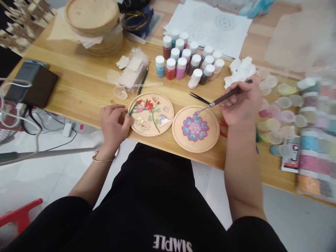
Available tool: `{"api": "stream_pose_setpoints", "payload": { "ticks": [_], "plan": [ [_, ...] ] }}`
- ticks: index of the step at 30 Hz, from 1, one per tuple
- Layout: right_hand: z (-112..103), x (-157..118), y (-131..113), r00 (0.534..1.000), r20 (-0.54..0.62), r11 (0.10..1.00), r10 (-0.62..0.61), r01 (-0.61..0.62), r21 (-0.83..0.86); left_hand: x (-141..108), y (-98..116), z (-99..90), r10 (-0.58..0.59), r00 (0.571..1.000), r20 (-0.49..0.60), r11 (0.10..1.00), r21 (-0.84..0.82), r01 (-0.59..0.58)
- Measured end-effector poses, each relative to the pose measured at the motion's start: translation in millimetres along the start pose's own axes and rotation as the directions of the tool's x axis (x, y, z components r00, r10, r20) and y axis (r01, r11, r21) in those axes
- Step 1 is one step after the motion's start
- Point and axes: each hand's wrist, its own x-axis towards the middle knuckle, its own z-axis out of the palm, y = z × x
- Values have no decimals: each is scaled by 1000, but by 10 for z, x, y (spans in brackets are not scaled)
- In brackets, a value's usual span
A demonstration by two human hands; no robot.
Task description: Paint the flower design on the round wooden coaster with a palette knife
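My right hand grips the dark handle of a small palette knife. The knife's metal tip meets the upper edge of a pink, purple and blue flower on a round wooden plate. My left hand rests at the left rim of a second round wooden plate, thumb and index finger apart. Red flowers, green stems and small pale pieces cover that plate. Black tweezers lie behind the flower plate, and red-handled scissors are partly hidden behind my right wrist.
Several white-capped paint bottles stand behind the plates. Small clear cups, a glue tube and jars of coloured grains fill the right side. Stacked wooden plates and a dark box occupy the left.
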Motion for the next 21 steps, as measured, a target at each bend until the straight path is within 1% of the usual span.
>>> {"api": "stream_pose_setpoints", "payload": {
  "ticks": [7, 11, 21],
  "plan": [
    [-54, 24, 21, 998, 55, 1000, -8, 9, -15, 8, -4, -5, 26, 1000, -8, 1000, 2, -26],
    [-47, 19, 21, 999, 52, 1000, -10, 12, -20, 7, -10, -4, 31, 1000, -4, 1000, 2, -31],
    [18, -22, 2, 1000, -1, 999, 1, -1, -49, 17, 8, -13, 17, 1000, 9, 1000, -2, -17]
  ]
}}
